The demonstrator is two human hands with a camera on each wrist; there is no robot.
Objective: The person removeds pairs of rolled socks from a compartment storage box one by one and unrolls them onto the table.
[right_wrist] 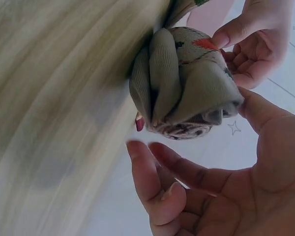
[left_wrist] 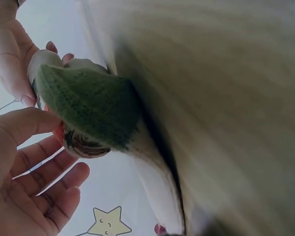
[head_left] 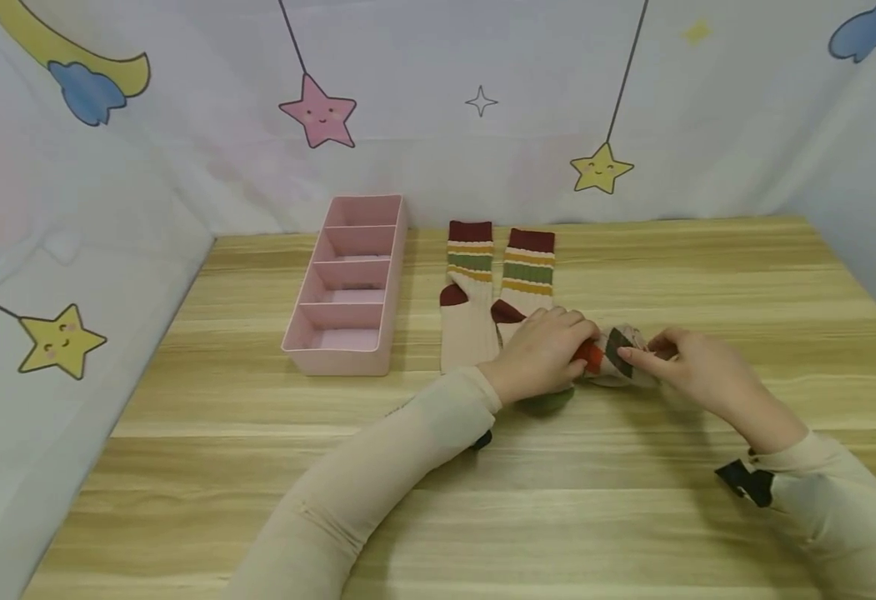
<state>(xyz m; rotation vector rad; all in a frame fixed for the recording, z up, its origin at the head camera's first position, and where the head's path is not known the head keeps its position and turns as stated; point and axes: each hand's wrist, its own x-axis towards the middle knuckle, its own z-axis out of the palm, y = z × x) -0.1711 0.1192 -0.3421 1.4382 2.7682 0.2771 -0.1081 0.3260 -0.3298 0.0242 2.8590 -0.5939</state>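
Observation:
A rolled pair of socks [head_left: 614, 357], greyish beige with orange and dark patches, is held between both hands above the wooden table. My left hand [head_left: 546, 354] grips its left end, the thumb on the orange patch. At the other end my right hand [head_left: 708, 375] holds the roll with thumb and curved fingers; its thumb presses the dark patch, and the right wrist view shows the spiral end [right_wrist: 187, 129]. Two striped socks, a left one [head_left: 469, 325] and a right one [head_left: 528, 267], lie flat behind. A green toe [left_wrist: 88, 103] shows below my left hand.
Left of the striped socks stands a pink box [head_left: 388, 362] with several compartments in a row. The wooden table [head_left: 595, 525] meets a white printed cloth [head_left: 438, 167] at the back and sides. My left sleeve [head_left: 400, 450] crosses in front of the flat socks.

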